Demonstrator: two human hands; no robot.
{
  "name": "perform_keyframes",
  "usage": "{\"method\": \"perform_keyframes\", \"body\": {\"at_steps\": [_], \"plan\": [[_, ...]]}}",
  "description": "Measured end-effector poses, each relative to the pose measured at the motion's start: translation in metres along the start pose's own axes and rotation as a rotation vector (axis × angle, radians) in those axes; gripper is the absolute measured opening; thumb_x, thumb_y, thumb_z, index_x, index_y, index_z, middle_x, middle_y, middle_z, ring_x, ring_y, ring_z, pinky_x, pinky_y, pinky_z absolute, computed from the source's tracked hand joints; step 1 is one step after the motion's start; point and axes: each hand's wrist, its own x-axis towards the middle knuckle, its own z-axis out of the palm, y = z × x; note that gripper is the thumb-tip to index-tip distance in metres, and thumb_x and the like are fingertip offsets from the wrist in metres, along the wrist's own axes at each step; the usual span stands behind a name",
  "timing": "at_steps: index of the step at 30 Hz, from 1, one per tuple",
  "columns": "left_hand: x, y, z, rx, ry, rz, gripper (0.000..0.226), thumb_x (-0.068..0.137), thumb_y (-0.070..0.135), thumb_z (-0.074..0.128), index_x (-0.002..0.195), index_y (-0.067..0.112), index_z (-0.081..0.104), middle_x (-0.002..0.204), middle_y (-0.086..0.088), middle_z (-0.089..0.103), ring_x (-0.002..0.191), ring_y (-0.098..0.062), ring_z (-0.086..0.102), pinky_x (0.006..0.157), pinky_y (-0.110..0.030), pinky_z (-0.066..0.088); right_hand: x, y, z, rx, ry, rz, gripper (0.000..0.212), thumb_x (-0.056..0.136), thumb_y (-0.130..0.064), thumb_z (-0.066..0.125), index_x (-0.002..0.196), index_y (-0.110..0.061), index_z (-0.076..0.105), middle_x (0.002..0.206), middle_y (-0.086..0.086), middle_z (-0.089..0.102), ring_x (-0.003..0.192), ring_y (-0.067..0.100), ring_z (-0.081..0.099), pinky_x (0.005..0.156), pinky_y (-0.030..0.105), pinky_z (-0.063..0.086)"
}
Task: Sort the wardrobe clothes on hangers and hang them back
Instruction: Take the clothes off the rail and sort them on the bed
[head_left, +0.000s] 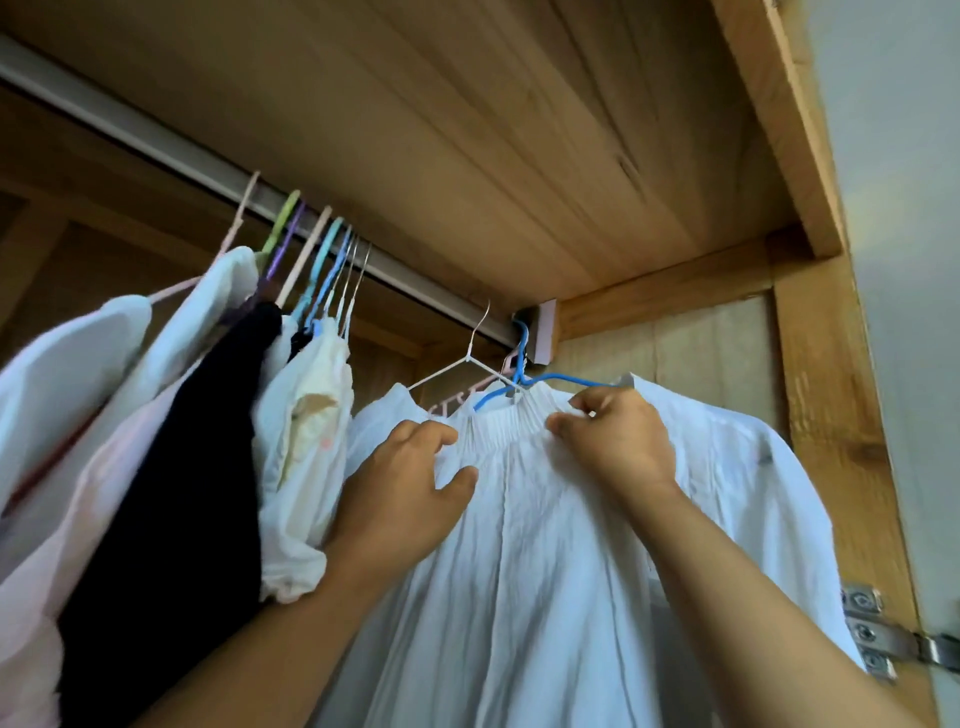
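A white garment (545, 545) with a gathered neck hangs on a blue hanger (524, 382) at the right end of the metal rail (171, 156). My left hand (405, 488) pinches the cloth at the left of the neckline. At the right of the neckline my right hand (618, 436) pinches the gathered cloth just below the blue hanger's arm. A white wire hanger (467, 364) carries another white garment right behind, and a pink hanger (488, 384) peeks out between them.
To the left hang several clothes on coloured hangers: white pieces (67, 364), a black one (197, 467) and a cream one (306, 426). A wooden shelf (493, 130) lies above. The wardrobe side wall (810, 415) and a metal hinge (878, 634) stand close on the right.
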Motion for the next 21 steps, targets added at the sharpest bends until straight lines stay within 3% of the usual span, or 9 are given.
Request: {"method": "perform_keyframes", "body": {"at_steps": [4,10,14,17,21], "plan": [[0.001,0.0,0.0,-0.015,0.006,0.015,0.037,0.088,0.037,0.059,0.122,0.024,0.055,0.126,0.009,0.051,0.103,-0.009,0.053,0.089,-0.029,0.046,0.001,-0.005,-0.004,0.006,0.031,-0.005,0.015,0.078,-0.029,0.066,0.08,-0.014,0.064,0.085,0.005,0.066,0.087,0.026,0.06,0.065,0.028,0.037],[0.001,0.003,0.002,-0.023,-0.028,0.043,0.039,0.089,0.039,0.058,0.125,0.025,0.053,0.128,0.008,0.05,0.108,-0.01,0.052,0.09,-0.028,0.046,0.007,-0.009,-0.012,0.024,0.062,0.0,0.01,0.077,-0.03,0.067,0.072,-0.024,0.06,0.089,0.004,0.068,0.091,0.027,0.062,0.07,0.028,0.043],[-0.005,0.001,0.005,-0.083,-0.011,0.093,0.039,0.088,0.04,0.059,0.123,0.022,0.055,0.129,0.006,0.049,0.112,-0.013,0.052,0.092,-0.035,0.047,-0.011,0.008,-0.025,0.079,0.103,-0.028,0.015,0.071,-0.032,0.071,0.064,-0.021,0.063,0.069,0.001,0.066,0.079,0.027,0.064,0.072,0.037,0.05],[-0.012,0.002,0.007,-0.099,0.019,0.159,0.05,0.089,0.048,0.042,0.128,0.018,0.051,0.135,0.003,0.044,0.12,-0.018,0.046,0.096,-0.036,0.042,-0.043,0.03,-0.047,0.153,0.098,-0.026,0.015,0.065,-0.037,0.073,0.067,-0.025,0.067,0.053,-0.001,0.057,0.061,0.021,0.057,0.067,0.039,0.051],[-0.022,0.009,0.015,-0.143,0.017,0.193,0.068,0.084,0.044,0.032,0.142,0.009,0.037,0.152,-0.007,0.028,0.138,-0.023,0.027,0.109,-0.034,0.026,-0.097,0.049,-0.085,0.27,0.07,0.007,0.023,0.063,-0.035,0.076,0.072,-0.016,0.069,0.06,0.014,0.057,0.058,0.018,0.051,0.061,0.037,0.046]]}}
